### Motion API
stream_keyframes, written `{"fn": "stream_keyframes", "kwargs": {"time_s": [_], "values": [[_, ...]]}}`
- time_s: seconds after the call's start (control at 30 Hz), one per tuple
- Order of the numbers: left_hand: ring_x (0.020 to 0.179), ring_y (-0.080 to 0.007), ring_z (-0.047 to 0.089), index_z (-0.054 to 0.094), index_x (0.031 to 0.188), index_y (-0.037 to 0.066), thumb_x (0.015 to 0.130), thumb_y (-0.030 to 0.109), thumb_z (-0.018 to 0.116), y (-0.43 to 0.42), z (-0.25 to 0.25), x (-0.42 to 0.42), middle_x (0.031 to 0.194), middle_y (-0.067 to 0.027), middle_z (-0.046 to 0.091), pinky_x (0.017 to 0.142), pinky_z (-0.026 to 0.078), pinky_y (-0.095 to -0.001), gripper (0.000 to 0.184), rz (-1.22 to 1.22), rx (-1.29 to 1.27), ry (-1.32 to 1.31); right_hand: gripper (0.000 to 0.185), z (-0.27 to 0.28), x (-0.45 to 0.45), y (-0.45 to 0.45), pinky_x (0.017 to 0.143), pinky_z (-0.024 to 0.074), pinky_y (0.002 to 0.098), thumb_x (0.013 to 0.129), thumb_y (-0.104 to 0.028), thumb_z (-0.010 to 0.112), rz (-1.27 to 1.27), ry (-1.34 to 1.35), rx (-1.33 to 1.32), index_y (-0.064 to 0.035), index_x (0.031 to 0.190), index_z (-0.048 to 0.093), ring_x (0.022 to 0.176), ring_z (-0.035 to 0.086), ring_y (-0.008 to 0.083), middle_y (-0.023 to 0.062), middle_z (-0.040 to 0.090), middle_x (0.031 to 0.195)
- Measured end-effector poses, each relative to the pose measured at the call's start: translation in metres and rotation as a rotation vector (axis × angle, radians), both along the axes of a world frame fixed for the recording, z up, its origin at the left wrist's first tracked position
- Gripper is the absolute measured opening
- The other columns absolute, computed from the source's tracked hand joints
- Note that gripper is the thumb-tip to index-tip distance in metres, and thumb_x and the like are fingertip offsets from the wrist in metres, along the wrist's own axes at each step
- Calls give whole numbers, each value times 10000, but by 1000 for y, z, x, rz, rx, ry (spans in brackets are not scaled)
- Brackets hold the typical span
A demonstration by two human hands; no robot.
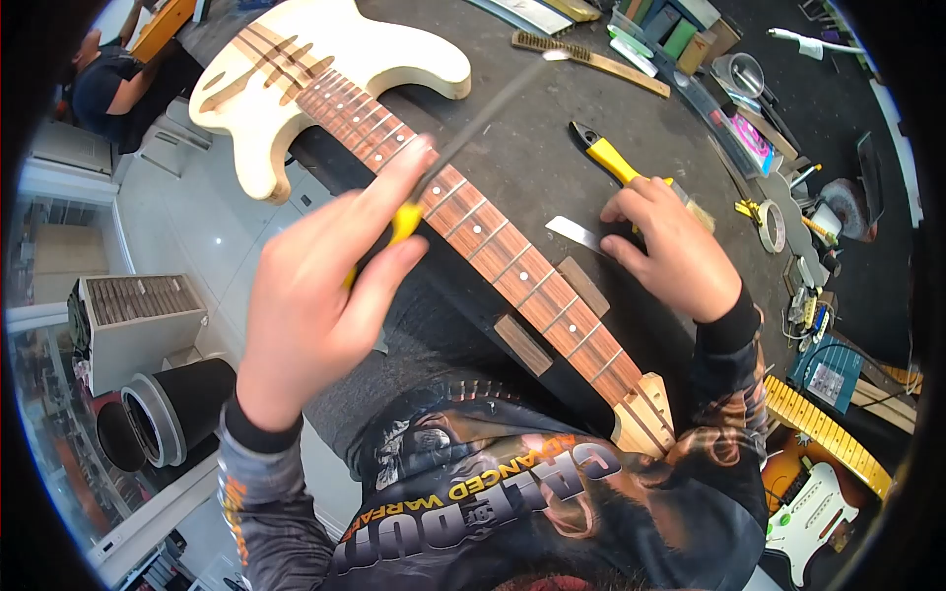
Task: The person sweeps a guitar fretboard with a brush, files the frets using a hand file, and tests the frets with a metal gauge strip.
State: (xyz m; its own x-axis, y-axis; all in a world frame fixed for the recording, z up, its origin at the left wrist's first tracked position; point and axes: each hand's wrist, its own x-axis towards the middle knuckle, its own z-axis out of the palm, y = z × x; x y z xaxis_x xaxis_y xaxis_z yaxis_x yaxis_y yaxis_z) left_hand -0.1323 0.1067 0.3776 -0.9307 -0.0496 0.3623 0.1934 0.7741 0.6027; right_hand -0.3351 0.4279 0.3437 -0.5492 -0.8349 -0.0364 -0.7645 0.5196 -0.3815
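Observation:
My left hand [325, 286] is closed around the yellow handle [405, 223] of a file with a long, thin dark shaft [483, 120]. This shaft slants up and right above the fretboard [493, 246] of an unfinished, pale-wood electric guitar [379, 41]. Over the bench, my right hand [680, 246] has curled fingers and its thumb on one end of a short shiny metal strip [572, 233]; its exact grip is partly hidden. Partly beneath that hand lies a yellow-handled brush [613, 158]. Dark wooden blocks [524, 344] flank the neck near the headstock [645, 419].
A wooden wire brush [591, 64] lies at the back of the dark bench [473, 89]. Tape [772, 227], tools and boxes crowd the right side. Another guitar body with a white pickguard [813, 517] is at lower right. A person [108, 89] sits at upper left.

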Motion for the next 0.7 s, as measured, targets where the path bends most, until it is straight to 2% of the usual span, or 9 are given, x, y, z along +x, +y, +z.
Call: {"fn": "stream_keyframes", "kwargs": {"time_s": [0.07,0.27,0.37,0.47,0.7], "values": [[1151,-345,826,608,1720,43,1009,8,772,6,15,-30,1400,-218,826,1049,601,-398,731,-69,-19,-36,269,4,9,1,1076,557,499,953,-125,881,5,56,10,-58,1156,718,1225,638,381,115,703,1205],[1150,-394,804,699,1639,139,1046,182,819,47,9,-100,1347,-179,837,1022,628,-489,607,-223,-106,6,291,0,9,4,1049,556,494,916,-124,890,-22,146,43,-58,1134,707,1180,632,371,113,707,1168],[1147,-404,800,764,1544,128,1052,223,822,50,-23,-148,1273,-174,845,1005,623,-509,504,-272,-84,155,244,-1,13,0,1032,552,495,911,-120,874,-66,100,53,-58,1083,713,1161,645,372,120,718,1113],[1202,-399,791,807,1468,109,1036,222,843,55,-25,-178,1229,-172,850,1050,614,-512,448,-233,-76,-116,183,-2,12,-2,1027,548,501,907,-99,844,-51,67,66,-55,1036,722,1140,656,379,129,727,1060],[1277,-370,782,827,1433,103,1003,133,870,64,-46,-218,1367,-141,786,1124,616,-480,433,-396,-379,-221,157,0,15,-7,1001,545,499,897,-75,824,-84,88,90,-55,1008,714,1124,664,373,127,736,1039]]}}
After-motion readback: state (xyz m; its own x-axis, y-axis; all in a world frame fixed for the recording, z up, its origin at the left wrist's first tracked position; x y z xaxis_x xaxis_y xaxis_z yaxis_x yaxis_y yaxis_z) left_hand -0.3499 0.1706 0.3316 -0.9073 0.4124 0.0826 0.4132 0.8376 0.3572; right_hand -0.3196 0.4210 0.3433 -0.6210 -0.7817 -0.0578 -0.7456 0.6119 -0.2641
